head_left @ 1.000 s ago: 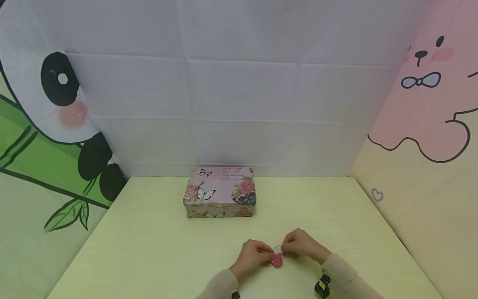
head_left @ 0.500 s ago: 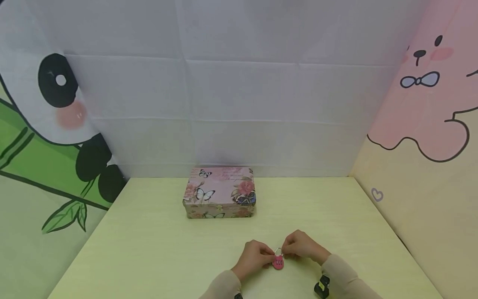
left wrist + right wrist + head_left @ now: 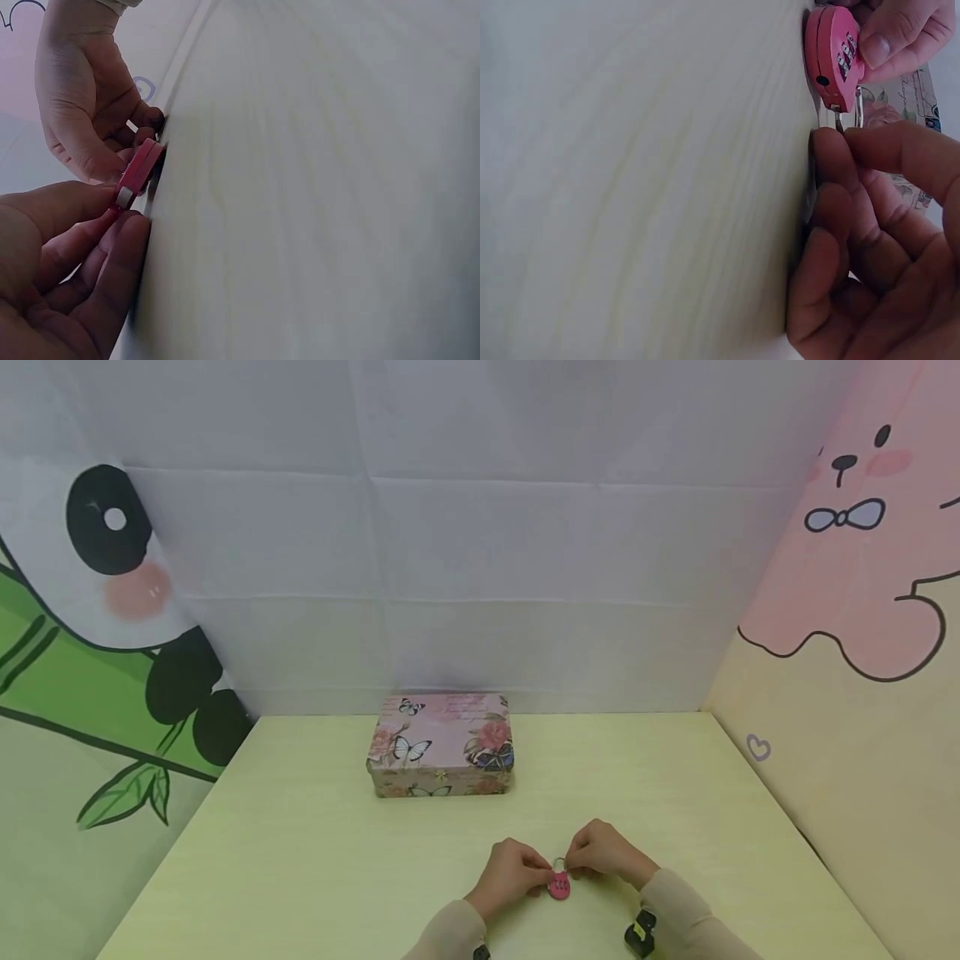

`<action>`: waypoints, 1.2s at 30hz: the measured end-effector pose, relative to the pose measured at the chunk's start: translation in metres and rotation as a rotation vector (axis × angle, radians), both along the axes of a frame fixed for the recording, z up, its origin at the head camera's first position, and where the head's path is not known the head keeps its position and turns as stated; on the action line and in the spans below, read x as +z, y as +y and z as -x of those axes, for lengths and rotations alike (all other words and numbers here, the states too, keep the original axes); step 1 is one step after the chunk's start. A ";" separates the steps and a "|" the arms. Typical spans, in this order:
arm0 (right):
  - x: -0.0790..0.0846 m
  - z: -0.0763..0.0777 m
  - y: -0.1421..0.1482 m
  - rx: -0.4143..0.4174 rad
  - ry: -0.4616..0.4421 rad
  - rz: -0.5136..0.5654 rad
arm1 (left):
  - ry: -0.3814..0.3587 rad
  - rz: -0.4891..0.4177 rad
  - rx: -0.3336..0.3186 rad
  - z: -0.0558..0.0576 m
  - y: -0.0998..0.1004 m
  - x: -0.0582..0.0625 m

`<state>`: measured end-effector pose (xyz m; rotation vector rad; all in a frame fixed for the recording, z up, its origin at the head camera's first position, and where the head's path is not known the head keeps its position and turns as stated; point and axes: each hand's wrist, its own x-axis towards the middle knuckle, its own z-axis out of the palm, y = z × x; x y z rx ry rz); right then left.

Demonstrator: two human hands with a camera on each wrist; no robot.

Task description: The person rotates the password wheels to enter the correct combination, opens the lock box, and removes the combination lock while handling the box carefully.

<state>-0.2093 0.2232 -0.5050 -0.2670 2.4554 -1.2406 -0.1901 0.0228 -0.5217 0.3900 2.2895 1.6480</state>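
Observation:
A small pink combination padlock (image 3: pixel 559 886) is held low over the table between the two hands. Its number dials (image 3: pixel 847 56) and thin metal shackle (image 3: pixel 859 109) show in the right wrist view. My left hand (image 3: pixel 510 875) pinches the side of the padlock body between thumb and fingers. From the other side, my right hand (image 3: pixel 606 850) pinches the shackle with thumb and forefinger, its other fingers curled beneath. The left wrist view shows the padlock (image 3: pixel 139 174) edge-on, close to the tabletop, with the right hand (image 3: pixel 82 97) beyond it.
A flat box (image 3: pixel 442 745) printed with butterflies and roses stands, lid down, at the back of the pale yellow table (image 3: pixel 285 843). A white sheet (image 3: pixel 480 543) hangs behind the table, and cartoon-printed walls flank both sides.
The padlock has moved slightly towards me and its dial face now shows more plainly. Both hands have kept their hold, shifting only a little.

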 end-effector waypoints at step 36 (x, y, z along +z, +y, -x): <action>-0.006 -0.006 -0.009 -0.111 0.061 -0.044 | 0.043 0.067 -0.008 0.001 -0.002 0.000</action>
